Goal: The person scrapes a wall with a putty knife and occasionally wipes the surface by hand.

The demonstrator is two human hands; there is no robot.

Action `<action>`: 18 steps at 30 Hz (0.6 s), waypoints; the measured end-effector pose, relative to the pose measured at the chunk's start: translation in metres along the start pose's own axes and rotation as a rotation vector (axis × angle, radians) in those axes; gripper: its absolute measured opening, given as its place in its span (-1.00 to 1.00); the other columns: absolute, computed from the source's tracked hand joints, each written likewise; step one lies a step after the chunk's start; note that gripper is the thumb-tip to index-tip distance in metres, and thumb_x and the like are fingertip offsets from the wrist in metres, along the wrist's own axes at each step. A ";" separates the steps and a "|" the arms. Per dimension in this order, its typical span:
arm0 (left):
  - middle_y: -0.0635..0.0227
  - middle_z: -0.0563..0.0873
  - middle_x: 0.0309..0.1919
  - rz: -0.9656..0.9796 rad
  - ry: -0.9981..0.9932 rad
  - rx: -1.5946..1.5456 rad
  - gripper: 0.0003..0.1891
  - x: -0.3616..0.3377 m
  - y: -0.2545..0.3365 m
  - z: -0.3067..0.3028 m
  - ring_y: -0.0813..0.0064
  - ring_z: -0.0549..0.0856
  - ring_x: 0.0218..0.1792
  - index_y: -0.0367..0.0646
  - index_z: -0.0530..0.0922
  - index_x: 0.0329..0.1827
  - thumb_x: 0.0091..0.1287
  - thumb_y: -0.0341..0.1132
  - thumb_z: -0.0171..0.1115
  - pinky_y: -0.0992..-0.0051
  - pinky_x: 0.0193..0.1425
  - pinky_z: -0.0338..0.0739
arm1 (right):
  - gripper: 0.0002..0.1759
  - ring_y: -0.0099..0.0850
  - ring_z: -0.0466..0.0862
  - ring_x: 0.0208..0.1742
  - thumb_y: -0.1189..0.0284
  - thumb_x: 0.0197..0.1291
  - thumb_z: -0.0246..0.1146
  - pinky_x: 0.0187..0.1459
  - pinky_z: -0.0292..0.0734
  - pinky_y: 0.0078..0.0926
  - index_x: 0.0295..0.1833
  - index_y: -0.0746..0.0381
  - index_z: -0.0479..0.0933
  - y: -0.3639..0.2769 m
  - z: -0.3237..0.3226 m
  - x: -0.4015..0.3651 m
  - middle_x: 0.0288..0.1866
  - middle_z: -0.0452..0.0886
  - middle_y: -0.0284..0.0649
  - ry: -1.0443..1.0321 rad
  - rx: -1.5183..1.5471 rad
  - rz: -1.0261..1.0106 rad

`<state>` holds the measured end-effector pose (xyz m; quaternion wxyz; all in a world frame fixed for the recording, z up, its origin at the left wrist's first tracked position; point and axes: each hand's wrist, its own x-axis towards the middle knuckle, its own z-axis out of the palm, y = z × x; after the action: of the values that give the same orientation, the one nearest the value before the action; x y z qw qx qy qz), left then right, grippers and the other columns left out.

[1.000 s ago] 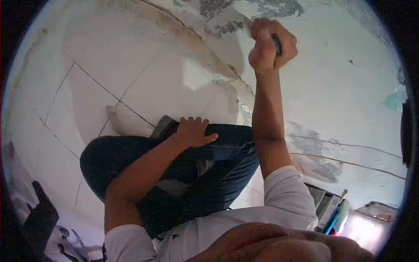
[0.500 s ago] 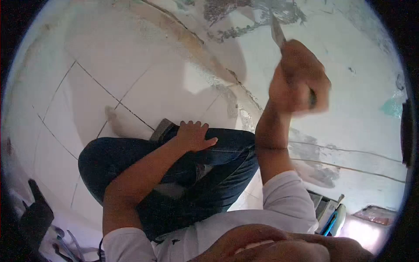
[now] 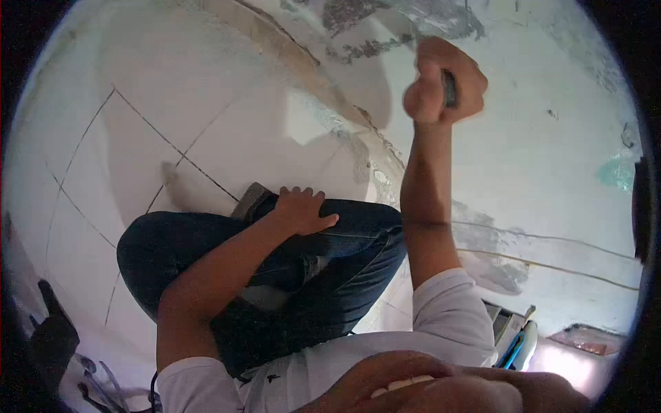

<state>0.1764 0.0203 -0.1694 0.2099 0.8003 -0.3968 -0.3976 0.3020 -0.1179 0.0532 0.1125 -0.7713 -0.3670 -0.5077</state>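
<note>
My right hand [image 3: 467, 76] is raised in front of the pale wall [image 3: 544, 165], its fingers wrapped round a scraper. The dark handle end of the scraper [image 3: 449, 88] shows in the fist; the blade is mostly hidden beyond the knuckles, towards a rough grey patch [image 3: 434, 24] where the wall's coat has come off. Lower down, my left hand [image 3: 300, 210] rests flat on the dark blue jeans [image 3: 361, 224] of my folded leg. Its fingers are apart and hold nothing.
A broken ledge [image 3: 296, 51] runs along the wall's foot beside the tiled floor [image 3: 158, 124]. Two thin cables [image 3: 544, 263] cross the wall at right. Dark objects [image 3: 55, 337] stand at lower left, and a box with blue and white items [image 3: 513, 344] is at lower right.
My right hand has moved up and left along the wall with the scraper, and its blade now shows far less. My left hand stays on the leg.
</note>
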 end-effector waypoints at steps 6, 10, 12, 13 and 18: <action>0.01 0.52 0.20 -0.008 0.007 -0.009 -0.16 0.006 -0.003 0.003 -0.02 0.49 0.24 -0.16 0.39 0.33 0.30 0.40 -0.15 -0.15 0.33 0.23 | -0.73 -0.41 0.60 -0.56 0.39 0.13 0.20 -0.41 0.54 -0.48 -0.50 0.37 0.54 0.005 0.000 0.006 -0.60 0.60 -0.17 0.051 0.023 0.058; -0.02 0.50 0.20 0.007 0.040 0.008 -0.15 0.003 -0.006 -0.007 -0.02 0.48 0.24 -0.18 0.36 0.35 0.30 0.41 -0.16 -0.15 0.33 0.23 | -0.78 -0.43 0.56 -0.59 0.45 0.11 0.15 -0.49 0.48 -0.51 -0.48 0.38 0.53 0.000 0.002 0.019 -0.61 0.59 -0.18 0.140 0.231 -0.022; -0.04 0.48 0.22 0.020 -0.054 0.011 -0.13 0.001 -0.002 -0.002 -0.02 0.46 0.27 -0.20 0.32 0.38 0.31 0.42 -0.19 -0.18 0.33 0.21 | -0.77 -0.40 0.56 -0.59 0.43 0.11 0.15 -0.50 0.49 -0.49 -0.47 0.39 0.52 0.002 -0.005 0.008 -0.60 0.60 -0.15 0.130 0.197 0.057; -0.01 0.51 0.20 0.019 0.015 0.004 -0.14 0.001 -0.002 0.002 -0.01 0.47 0.25 -0.18 0.36 0.36 0.29 0.41 -0.15 -0.16 0.32 0.22 | -0.77 -0.40 0.58 -0.58 0.43 0.12 0.17 -0.48 0.53 -0.47 -0.41 0.41 0.54 -0.001 -0.007 0.012 -0.56 0.62 -0.14 -0.033 0.118 0.053; 0.01 0.54 0.17 0.004 -0.012 -0.032 -0.17 0.003 -0.004 -0.002 -0.01 0.49 0.24 -0.17 0.41 0.32 0.27 0.39 -0.10 -0.15 0.31 0.23 | -0.74 -0.45 0.65 -0.50 0.43 0.13 0.17 -0.40 0.59 -0.47 -0.46 0.43 0.56 0.009 0.005 0.002 -0.48 0.67 -0.11 0.041 0.026 0.117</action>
<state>0.1811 0.0200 -0.1717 0.2212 0.7937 -0.3933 -0.4080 0.3115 -0.1205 0.0541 0.1596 -0.7794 -0.3256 -0.5110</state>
